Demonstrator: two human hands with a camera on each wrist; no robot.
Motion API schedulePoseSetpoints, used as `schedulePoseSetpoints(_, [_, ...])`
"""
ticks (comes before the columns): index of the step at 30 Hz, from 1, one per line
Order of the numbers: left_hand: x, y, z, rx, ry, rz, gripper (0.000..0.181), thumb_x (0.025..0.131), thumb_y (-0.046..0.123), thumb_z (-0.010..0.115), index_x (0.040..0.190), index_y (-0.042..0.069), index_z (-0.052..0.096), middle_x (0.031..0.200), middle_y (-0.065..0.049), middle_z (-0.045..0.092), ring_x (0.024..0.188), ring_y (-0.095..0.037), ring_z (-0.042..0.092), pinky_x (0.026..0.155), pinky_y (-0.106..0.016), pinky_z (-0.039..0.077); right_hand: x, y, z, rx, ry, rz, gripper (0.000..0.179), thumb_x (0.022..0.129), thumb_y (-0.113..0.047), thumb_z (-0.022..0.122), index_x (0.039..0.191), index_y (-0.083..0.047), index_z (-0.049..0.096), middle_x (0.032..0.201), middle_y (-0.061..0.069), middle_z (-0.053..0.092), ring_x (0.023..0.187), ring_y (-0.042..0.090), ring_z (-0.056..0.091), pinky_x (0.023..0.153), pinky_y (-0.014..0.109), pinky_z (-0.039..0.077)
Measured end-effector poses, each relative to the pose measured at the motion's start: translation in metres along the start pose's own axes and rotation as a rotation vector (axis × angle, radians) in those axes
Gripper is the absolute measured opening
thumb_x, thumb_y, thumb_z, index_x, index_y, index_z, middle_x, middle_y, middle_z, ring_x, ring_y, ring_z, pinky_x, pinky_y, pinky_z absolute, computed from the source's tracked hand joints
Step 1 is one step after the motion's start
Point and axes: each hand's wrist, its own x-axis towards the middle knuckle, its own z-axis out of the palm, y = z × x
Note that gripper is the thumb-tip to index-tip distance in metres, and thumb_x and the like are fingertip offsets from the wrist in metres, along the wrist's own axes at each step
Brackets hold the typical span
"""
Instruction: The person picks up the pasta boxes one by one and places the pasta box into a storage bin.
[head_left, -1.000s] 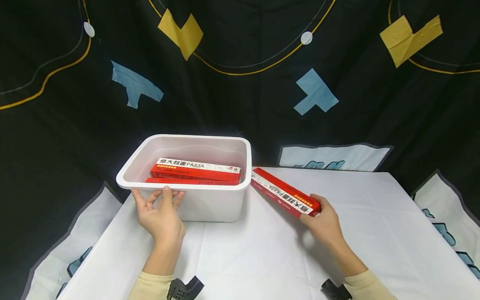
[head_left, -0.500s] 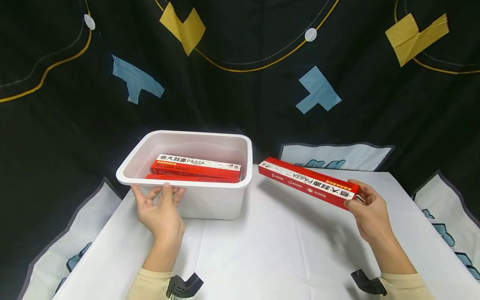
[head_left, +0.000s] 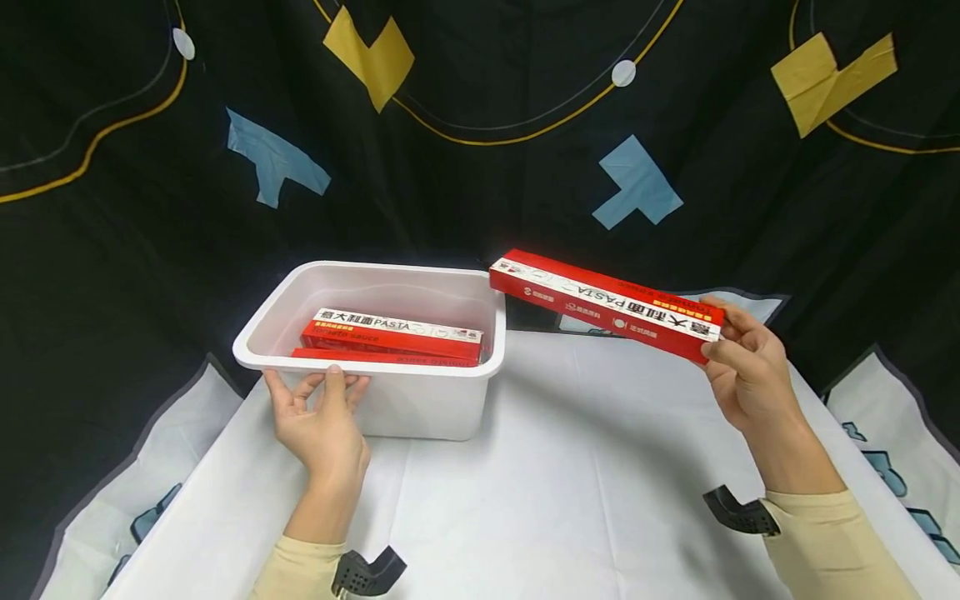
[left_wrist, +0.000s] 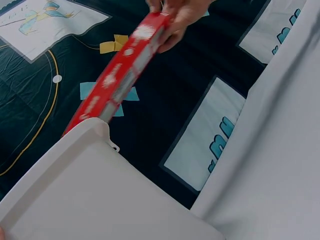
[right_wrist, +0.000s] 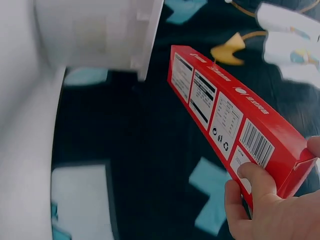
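My right hand (head_left: 753, 367) grips one end of a long red and white pasta box (head_left: 600, 304), which is raised above the table, its far end close to the right rim of a white plastic bin (head_left: 420, 408). Barcode and printed panels on that box show in the right wrist view. At the bin's front rim, my left hand (head_left: 322, 433) holds the edge with its fingertips. Inside the bin lie a pasta box (head_left: 390, 333) and a second red box (head_left: 382, 358) in front of it, partly hidden by the rim.
A white cloth covers the table (head_left: 540, 483). Behind it hangs a black curtain (head_left: 465, 208) with yellow and blue patches. White printed panels (head_left: 892, 450) hang past the table's sides.
My right hand has moved right and lifted the pasta box from low beside the bin to above rim height; the box's far end has swung up. The left hand stays on the rim.
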Motion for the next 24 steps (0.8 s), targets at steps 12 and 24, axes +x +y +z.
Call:
schedulePoseSetpoints(12, [0.000, 0.000, 0.000, -0.011, 0.021, 0.006, 0.092, 0.088, 0.002, 0.071, 0.156, 0.035, 0.018, 0.114, -0.017, 0.047, 0.080, -0.023, 0.065, 0.079, -0.041, 0.060, 0.047, 0.031, 0.078, -0.131, -0.193, 0.054, 0.052, 0.087, 0.011, 0.050, 0.137, -0.003, 0.044, 0.139, 0.013, 0.035, 0.133, 0.030, 0.029, 0.090, 0.033, 0.057])
schedulePoseSetpoints(24, [-0.001, 0.002, 0.000, -0.003, 0.015, -0.006, 0.092, 0.087, 0.005, 0.072, 0.156, 0.036, 0.018, 0.123, -0.019, 0.045, 0.085, -0.026, 0.066, 0.080, -0.040, 0.060, 0.082, 0.085, 0.153, -0.294, -0.231, 0.160, 0.065, 0.080, 0.000, 0.071, 0.138, -0.005, 0.045, 0.139, 0.010, 0.046, 0.124, 0.029, 0.042, 0.092, 0.043, 0.057])
